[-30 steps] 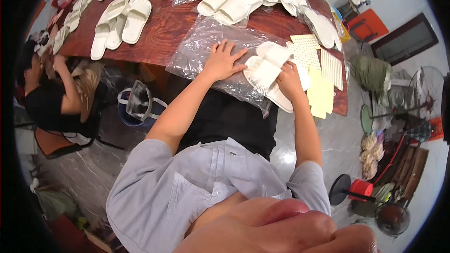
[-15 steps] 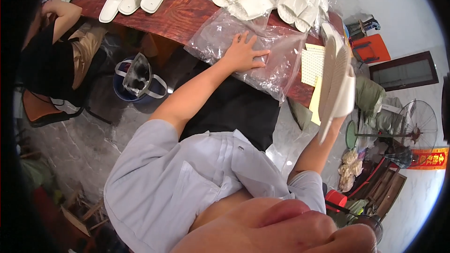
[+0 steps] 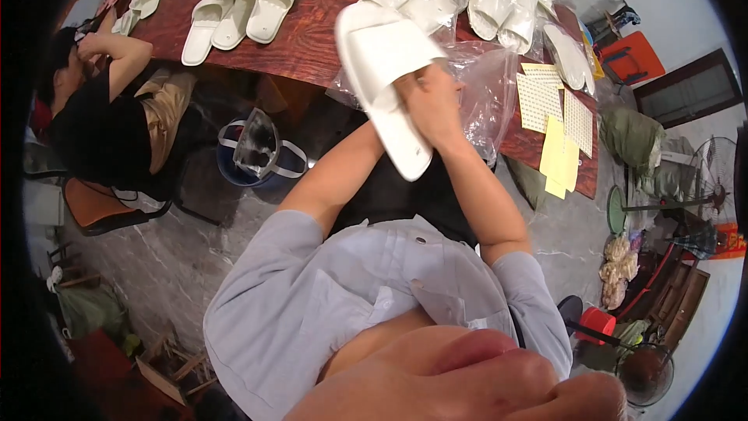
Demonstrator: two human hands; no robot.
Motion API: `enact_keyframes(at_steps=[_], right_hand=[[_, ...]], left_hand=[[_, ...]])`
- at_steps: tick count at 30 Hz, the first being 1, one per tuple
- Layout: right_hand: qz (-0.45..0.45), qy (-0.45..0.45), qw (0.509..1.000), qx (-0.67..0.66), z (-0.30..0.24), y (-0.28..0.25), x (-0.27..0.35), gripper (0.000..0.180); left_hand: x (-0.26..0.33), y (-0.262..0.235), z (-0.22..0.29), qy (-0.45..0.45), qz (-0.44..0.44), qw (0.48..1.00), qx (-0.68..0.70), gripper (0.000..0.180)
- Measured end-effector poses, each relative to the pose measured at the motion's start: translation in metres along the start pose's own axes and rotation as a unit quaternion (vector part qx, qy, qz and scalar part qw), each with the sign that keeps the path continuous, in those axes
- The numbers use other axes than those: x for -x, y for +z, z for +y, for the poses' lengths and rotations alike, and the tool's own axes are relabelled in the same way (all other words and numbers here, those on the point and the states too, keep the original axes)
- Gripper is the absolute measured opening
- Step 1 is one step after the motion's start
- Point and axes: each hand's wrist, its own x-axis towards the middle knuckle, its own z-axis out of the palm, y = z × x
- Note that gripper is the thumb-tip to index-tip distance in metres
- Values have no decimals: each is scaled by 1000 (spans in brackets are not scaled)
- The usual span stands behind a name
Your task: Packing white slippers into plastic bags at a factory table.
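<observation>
My right hand point(image 3: 434, 107) is closed on a white open-toed slipper point(image 3: 396, 45), its fingers at the strap opening. The slipper is tilted in front of me, over the table's near edge. A second slipper behind it cannot be made out. My left forearm point(image 3: 343, 175) reaches up behind the slipper, which hides my left hand. A clear plastic bag point(image 3: 487, 97) lies flat at the table edge, partly covered by the slipper and my right hand.
White slippers point(image 3: 271, 6) stand in groups along the reddish wooden table point(image 3: 304, 51). Bagged slippers point(image 3: 499, 8) lie at the far right, sticker sheets point(image 3: 539, 101) near the right corner. A bucket point(image 3: 241, 171) stands on the floor; a person sits at the left point(image 3: 101, 121).
My right hand has brought the slipper from the right side to the middle, over the plastic bag. My left hand, earlier spread on the bag, is now hidden behind it.
</observation>
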Motion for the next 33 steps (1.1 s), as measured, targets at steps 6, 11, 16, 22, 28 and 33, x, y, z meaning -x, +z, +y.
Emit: enact_keyframes(at_steps=[6, 11, 16, 22, 28, 33], right_hand=[[164, 31, 959, 229, 119, -44, -20, 42], [135, 54, 919, 365, 172, -49, -4, 38], [137, 33, 910, 391, 167, -46, -2, 37], [168, 18, 899, 404, 170, -42, 0, 34], [139, 20, 909, 392, 180, -43, -5, 37], [-9, 29, 989, 145, 163, -103, 11, 25]], left_hand=[[-12, -6, -59, -2, 115, -669, -734, 68], [-4, -8, -71, 66, 114, -621, -772, 49], [1, 5, -62, 95, 89, -606, -785, 45], [-1, 19, -54, 244, 17, -396, -885, 43], [3, 13, -61, 152, 54, -507, -847, 64], [5, 14, -57, 145, 18, -562, -814, 70]])
